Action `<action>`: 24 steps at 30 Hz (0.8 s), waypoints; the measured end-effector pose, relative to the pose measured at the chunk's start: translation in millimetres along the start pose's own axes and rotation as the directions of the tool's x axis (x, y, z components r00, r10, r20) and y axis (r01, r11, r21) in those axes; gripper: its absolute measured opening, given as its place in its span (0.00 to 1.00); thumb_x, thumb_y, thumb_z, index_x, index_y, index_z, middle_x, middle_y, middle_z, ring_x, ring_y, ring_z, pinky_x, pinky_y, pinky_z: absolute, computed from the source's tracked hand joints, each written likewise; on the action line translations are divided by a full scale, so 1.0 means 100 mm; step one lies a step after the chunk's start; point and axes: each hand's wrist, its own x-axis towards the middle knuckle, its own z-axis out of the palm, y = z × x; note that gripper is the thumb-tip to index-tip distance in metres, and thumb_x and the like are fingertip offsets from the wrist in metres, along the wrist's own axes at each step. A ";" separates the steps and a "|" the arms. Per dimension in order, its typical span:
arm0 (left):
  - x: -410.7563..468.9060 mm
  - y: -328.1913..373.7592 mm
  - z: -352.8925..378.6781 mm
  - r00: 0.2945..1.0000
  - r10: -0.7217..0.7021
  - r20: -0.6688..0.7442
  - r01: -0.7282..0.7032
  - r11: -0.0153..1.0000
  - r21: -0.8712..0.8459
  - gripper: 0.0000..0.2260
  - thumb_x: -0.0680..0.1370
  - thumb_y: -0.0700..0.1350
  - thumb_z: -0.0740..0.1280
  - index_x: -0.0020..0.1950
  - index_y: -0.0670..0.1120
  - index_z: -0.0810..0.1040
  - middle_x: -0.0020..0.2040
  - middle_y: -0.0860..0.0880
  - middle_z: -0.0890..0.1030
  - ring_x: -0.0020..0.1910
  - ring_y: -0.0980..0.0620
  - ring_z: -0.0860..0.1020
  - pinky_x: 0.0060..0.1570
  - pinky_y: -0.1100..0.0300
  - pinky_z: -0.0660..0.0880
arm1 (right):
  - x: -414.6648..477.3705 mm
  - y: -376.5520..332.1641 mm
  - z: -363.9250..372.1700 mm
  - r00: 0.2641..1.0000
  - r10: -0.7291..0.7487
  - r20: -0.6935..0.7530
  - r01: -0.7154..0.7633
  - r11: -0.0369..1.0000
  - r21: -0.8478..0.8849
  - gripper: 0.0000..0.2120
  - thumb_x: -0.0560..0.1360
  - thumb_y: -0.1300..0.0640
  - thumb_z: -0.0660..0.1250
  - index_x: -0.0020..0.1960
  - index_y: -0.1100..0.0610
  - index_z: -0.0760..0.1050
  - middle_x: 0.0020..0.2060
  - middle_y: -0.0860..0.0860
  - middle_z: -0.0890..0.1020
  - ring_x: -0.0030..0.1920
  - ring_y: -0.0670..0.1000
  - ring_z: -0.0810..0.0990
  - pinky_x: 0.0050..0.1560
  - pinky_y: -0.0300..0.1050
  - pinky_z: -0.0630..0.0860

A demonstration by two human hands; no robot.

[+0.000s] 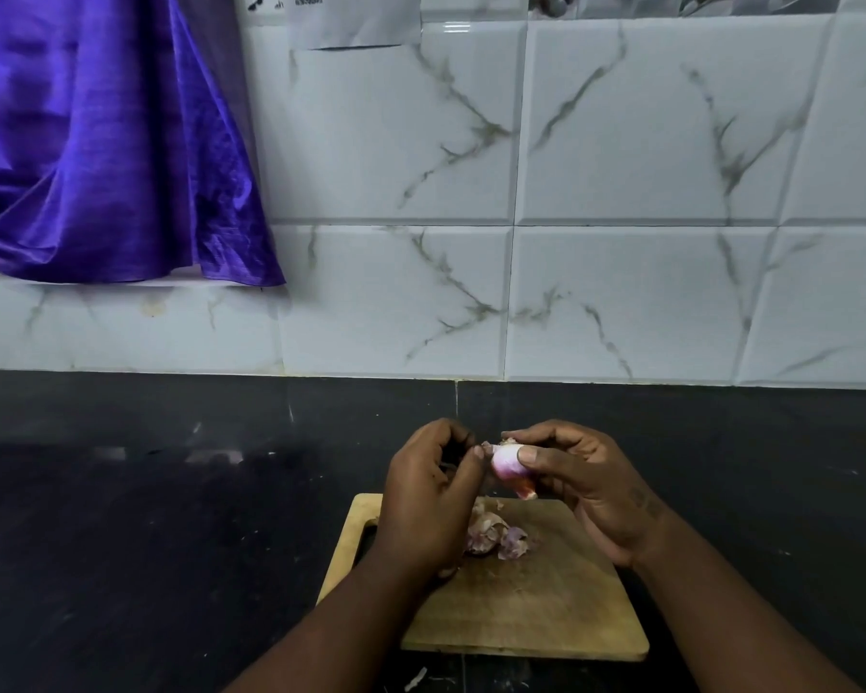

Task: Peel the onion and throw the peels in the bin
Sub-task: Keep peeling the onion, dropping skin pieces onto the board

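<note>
A small pale pink onion (505,461) is held above the wooden cutting board (536,597). My right hand (586,485) grips it between thumb and fingers. My left hand (428,497) pinches at the onion's left tip, where a bit of skin sticks out. A small heap of dry purple peels (496,535) lies on the board under my hands. No bin is in view.
The board lies on a black stone counter (146,542) against a white marbled tile wall (621,217). A purple cloth (96,142) hangs at the upper left. One scrap of peel (416,678) lies on the counter in front of the board.
</note>
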 end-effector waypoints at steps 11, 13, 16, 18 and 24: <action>-0.02 0.08 0.00 0.996 0.035 0.087 -0.026 0.994 -0.109 0.06 0.83 0.40 0.69 0.49 0.50 0.83 0.45 0.52 0.85 0.47 0.51 0.84 0.47 0.46 0.83 | 0.00 0.00 -0.01 1.000 0.019 0.012 -0.019 1.000 -0.006 0.13 0.68 0.64 0.78 0.52 0.64 0.86 0.52 0.63 0.86 0.51 0.59 0.86 0.51 0.49 0.84; -0.01 0.04 0.00 0.997 0.016 0.075 -0.010 0.996 -0.087 0.09 0.83 0.39 0.68 0.47 0.51 0.81 0.44 0.51 0.84 0.45 0.51 0.83 0.46 0.42 0.82 | 0.00 0.00 -0.01 0.999 0.017 0.032 -0.017 1.000 0.000 0.13 0.67 0.64 0.78 0.52 0.63 0.86 0.52 0.63 0.87 0.51 0.59 0.87 0.50 0.49 0.84; -0.01 0.02 0.01 0.998 -0.027 0.061 0.034 0.993 -0.111 0.10 0.85 0.42 0.65 0.45 0.52 0.78 0.42 0.49 0.81 0.43 0.47 0.81 0.45 0.36 0.80 | -0.01 -0.02 -0.01 1.000 0.010 0.025 -0.010 1.000 -0.007 0.10 0.68 0.64 0.78 0.49 0.60 0.87 0.51 0.60 0.87 0.50 0.56 0.87 0.48 0.48 0.84; -0.03 0.05 0.01 0.998 -0.032 0.063 0.044 0.978 -0.206 0.10 0.86 0.45 0.63 0.45 0.51 0.77 0.41 0.47 0.80 0.41 0.47 0.79 0.43 0.36 0.79 | -0.01 -0.03 -0.01 1.000 0.013 0.006 -0.013 1.000 -0.015 0.10 0.68 0.63 0.76 0.50 0.60 0.87 0.52 0.60 0.87 0.51 0.57 0.87 0.50 0.50 0.84; -0.03 0.06 -0.01 0.992 0.046 0.113 -0.037 0.996 -0.081 0.08 0.84 0.42 0.68 0.47 0.51 0.80 0.43 0.51 0.82 0.43 0.54 0.81 0.43 0.54 0.79 | -0.01 -0.02 -0.01 1.000 -0.001 -0.006 0.001 0.997 -0.072 0.15 0.67 0.61 0.76 0.53 0.62 0.86 0.52 0.61 0.87 0.54 0.61 0.86 0.55 0.54 0.83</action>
